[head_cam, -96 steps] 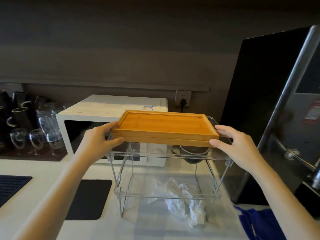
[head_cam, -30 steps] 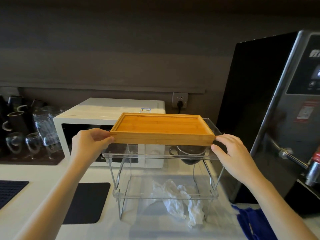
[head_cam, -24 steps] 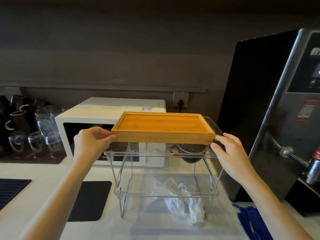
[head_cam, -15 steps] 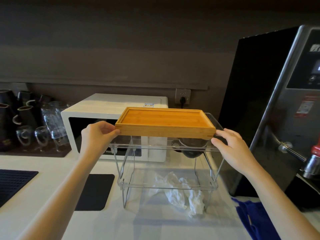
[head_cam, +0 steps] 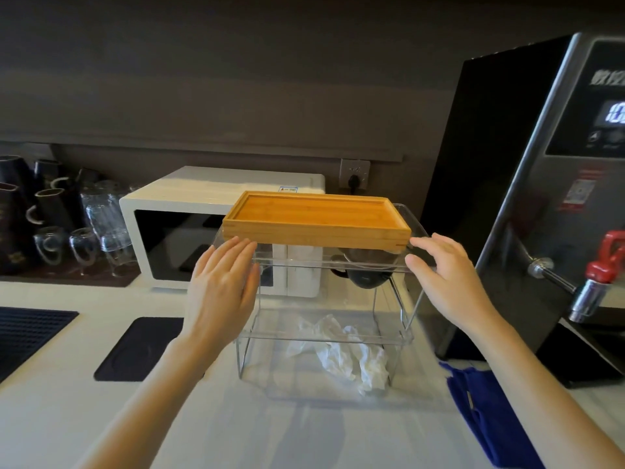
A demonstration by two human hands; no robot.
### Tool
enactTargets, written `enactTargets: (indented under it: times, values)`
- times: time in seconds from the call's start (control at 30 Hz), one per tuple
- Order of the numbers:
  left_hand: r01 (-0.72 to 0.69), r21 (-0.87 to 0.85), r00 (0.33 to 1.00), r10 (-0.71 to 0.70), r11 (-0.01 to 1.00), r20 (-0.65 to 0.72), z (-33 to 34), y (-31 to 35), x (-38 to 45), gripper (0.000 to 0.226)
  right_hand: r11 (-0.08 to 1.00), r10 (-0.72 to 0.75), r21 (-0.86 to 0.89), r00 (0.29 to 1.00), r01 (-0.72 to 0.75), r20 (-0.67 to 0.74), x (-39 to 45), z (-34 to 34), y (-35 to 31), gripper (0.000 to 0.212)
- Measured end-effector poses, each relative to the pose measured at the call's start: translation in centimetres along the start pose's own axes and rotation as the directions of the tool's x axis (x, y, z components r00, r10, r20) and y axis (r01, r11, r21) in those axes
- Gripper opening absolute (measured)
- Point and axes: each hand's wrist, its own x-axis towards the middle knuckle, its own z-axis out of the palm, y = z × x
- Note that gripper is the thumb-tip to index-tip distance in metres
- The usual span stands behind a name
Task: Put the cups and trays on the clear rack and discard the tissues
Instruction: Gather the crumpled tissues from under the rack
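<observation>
A bamboo tray [head_cam: 316,220] is seen resting on the clear rack's [head_cam: 324,336] top shelf. The left hand [head_cam: 221,289] and right hand [head_cam: 446,282] are held open beside it, gripping nothing. Crumpled tissues [head_cam: 341,355] are left on the worktop [head_cam: 101,407] beneath, not yet discarded.

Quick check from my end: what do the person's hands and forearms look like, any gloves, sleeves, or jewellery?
Both are bare. The left hand and right hand wear no gloves, and no rings or watch show. The forearms are uncovered as far as the frame edge, with no sleeves in view.
</observation>
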Motion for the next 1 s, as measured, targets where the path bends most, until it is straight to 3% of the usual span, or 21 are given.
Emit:
enactTargets:
  times: [0.1,0.2,0.3,0.43,0.5,0.6,0.7,0.93,1.0]
  values:
    - [-0.171,-0.041,0.980,0.166,0.984,-0.106,0.4,1.2,-1.9,0.030,0.960,-0.279,-0.036,0.949,0.277,-0.148,-2.2,-0.2,0.1,0.022]
    - [-0.358,-0.056,0.933,0.355,0.932,-0.053,1.8,2.4,-4.4,0.026,0.877,-0.478,-0.065,0.878,0.477,-0.013,-5.1,0.7,0.7,0.014]
    - [-0.465,-0.113,0.869,0.477,0.878,0.131,4.3,2.9,-7.1,0.024,0.848,-0.492,-0.102,0.844,0.521,0.215,-7.7,3.2,2.9,0.006]
    - [-0.545,-0.158,0.745,0.563,0.823,0.357,8.6,2.8,-10.4,0.015,0.853,-0.405,-0.129,0.796,0.506,0.449,-9.9,7.7,6.6,0.010]
    - [-0.516,-0.152,0.721,0.524,0.843,0.454,10.9,3.0,-11.1,0.015,0.878,-0.280,-0.192,0.797,0.437,0.535,-10.3,10.4,8.5,0.026]
    - [-0.329,-0.086,0.745,0.315,0.940,0.588,14.4,3.6,-10.8,0.047,0.892,-0.100,-0.306,0.804,0.334,0.585,-10.0,13.5,10.1,0.054]
    - [-0.183,-0.050,0.713,0.167,0.982,0.681,18.3,3.9,-10.0,0.058,0.879,0.004,-0.386,0.805,0.281,0.594,-9.0,15.7,10.0,0.068]
    - [-0.046,0.156,0.646,-0.089,0.987,0.758,21.1,3.8,-9.8,0.057,0.883,0.115,-0.446,0.854,0.146,0.508,-9.0,18.6,10.1,0.057]
    - [-0.029,0.217,0.626,-0.152,0.976,0.765,20.6,3.6,-9.9,0.056,0.881,0.067,-0.453,0.915,0.133,0.399,-8.9,18.9,10.3,0.052]
